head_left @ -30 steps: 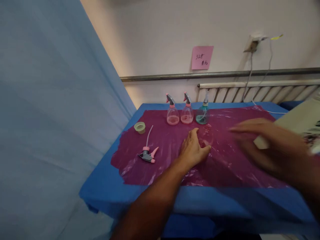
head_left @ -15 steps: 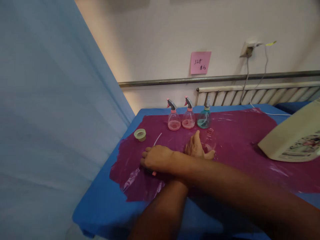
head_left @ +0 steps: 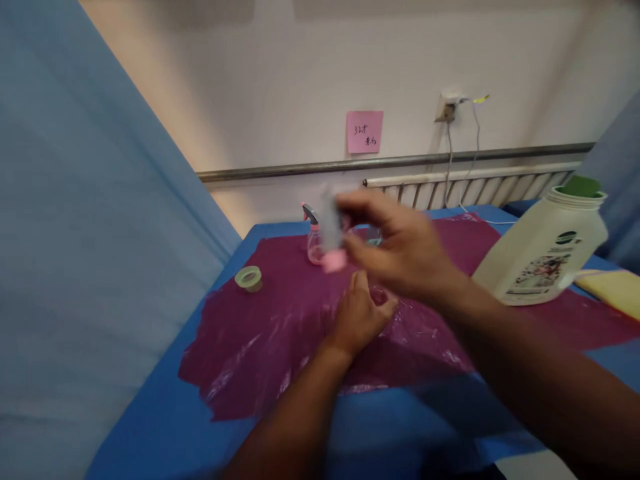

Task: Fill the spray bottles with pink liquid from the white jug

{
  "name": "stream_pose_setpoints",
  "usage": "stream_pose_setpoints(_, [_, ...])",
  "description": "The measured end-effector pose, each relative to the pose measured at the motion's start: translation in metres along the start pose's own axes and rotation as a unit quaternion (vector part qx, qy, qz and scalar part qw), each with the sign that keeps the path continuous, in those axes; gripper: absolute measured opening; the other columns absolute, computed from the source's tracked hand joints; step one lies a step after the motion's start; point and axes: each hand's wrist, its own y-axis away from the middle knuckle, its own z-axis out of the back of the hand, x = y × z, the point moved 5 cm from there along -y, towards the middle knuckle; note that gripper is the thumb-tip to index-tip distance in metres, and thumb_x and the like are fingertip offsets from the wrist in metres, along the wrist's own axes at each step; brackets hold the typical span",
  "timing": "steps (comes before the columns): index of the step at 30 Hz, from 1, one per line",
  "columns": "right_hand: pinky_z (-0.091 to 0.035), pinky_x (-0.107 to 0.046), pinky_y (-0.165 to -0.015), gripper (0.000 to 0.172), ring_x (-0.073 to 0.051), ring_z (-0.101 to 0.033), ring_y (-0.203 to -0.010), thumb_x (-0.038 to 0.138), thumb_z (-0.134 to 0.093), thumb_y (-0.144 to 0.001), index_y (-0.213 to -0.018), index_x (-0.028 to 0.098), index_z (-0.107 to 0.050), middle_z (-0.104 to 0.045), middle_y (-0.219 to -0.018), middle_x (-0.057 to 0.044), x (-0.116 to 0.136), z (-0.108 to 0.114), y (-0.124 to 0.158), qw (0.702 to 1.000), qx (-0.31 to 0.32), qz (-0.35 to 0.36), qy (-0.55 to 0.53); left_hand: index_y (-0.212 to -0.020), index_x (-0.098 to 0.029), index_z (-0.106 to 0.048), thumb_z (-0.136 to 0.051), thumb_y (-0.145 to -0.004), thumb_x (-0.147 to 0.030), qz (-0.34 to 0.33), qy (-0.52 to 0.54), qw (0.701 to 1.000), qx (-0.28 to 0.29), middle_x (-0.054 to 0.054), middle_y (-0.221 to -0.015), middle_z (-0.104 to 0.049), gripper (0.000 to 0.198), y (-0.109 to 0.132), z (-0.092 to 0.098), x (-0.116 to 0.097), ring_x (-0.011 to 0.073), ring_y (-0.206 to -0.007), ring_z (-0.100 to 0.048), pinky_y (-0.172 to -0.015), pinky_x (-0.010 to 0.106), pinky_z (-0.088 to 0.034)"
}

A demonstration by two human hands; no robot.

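Observation:
My right hand (head_left: pixel 400 243) is raised above the table, its fingers closed on a spray trigger head (head_left: pixel 332 230) with a grey body and a pink collar. The head is smeared by motion. Below it, my left hand (head_left: pixel 361 312) curls round a clear spray bottle (head_left: pixel 379 295) with reddish liquid, standing on the purple plastic sheet (head_left: pixel 270 313). My hands hide most of this bottle. Behind them stands a spray bottle with pink liquid (head_left: pixel 315 248), partly covered by the trigger head. A sliver of a teal bottle (head_left: pixel 374 235) shows behind my right hand.
To the left sits a small pale green cup-shaped cap (head_left: pixel 249 279). At the right stands a large cream jug (head_left: pixel 545 253) with something green in its mouth. A yellow item (head_left: pixel 613 293) lies beyond it. A blue curtain (head_left: pixel 75 233) hangs at the left; a metal rail (head_left: pixel 300 168) runs along the wall.
My right hand has lifted the trigger head off the sheet and carried it right, above the bottle. My arms are no longer crossed. The view has shifted right, showing more of the jug.

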Motion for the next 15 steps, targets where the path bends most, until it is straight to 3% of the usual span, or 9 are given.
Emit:
stream_pose_setpoints(3, [-0.069,-0.044,-0.102,0.019,-0.021,-0.078,-0.107,0.03,-0.084,-0.1,-0.118,0.029,-0.078,-0.079,-0.115,0.0,-0.025,0.074,0.011,0.977,-0.184,-0.056,-0.094,-0.171,-0.026,-0.047,-0.085,-0.094,-0.044,-0.002,0.003,1.0,-0.012,0.017,-0.174,-0.058,0.088,-0.001,-0.001,-0.006,0.0414,-0.163,-0.056,-0.138,0.059,-0.045])
stream_pose_setpoints(6, [-0.071,-0.041,-0.095,0.025,-0.021,-0.077,-0.101,0.035,-0.097,-0.088,-0.102,0.029,-0.078,-0.079,-0.106,0.0,-0.047,0.103,0.024,0.958,-0.237,-0.094,-0.135,-0.17,-0.024,-0.048,-0.087,-0.09,-0.039,0.003,0.001,1.0,-0.014,0.017,-0.176,-0.057,0.09,-0.002,-0.002,-0.007,0.0387,-0.165,-0.055,-0.14,0.055,-0.043])
stream_pose_setpoints(10, [-0.072,-0.042,-0.094,0.032,-0.02,-0.078,-0.1,0.041,-0.1,-0.084,-0.107,0.03,-0.08,-0.081,-0.108,0.001,-0.068,0.097,0.038,0.955,-0.205,-0.161,-0.141,-0.17,-0.025,-0.049,-0.088,-0.089,-0.037,-0.005,-0.009,1.0,0.0,0.015,-0.176,-0.056,0.09,-0.002,-0.002,-0.007,0.0376,-0.165,-0.055,-0.14,0.054,-0.042])
stream_pose_setpoints(15, [-0.071,-0.04,-0.092,0.037,-0.021,-0.08,-0.1,0.043,-0.102,-0.081,-0.108,0.029,-0.081,-0.083,-0.104,0.0,-0.093,0.067,0.06,0.947,-0.122,-0.203,-0.217,-0.17,-0.023,-0.047,-0.091,-0.09,-0.037,-0.037,0.011,0.999,0.006,0.017,-0.176,-0.056,0.092,0.0,-0.001,-0.01,0.038,-0.164,-0.055,-0.139,0.057,-0.043])
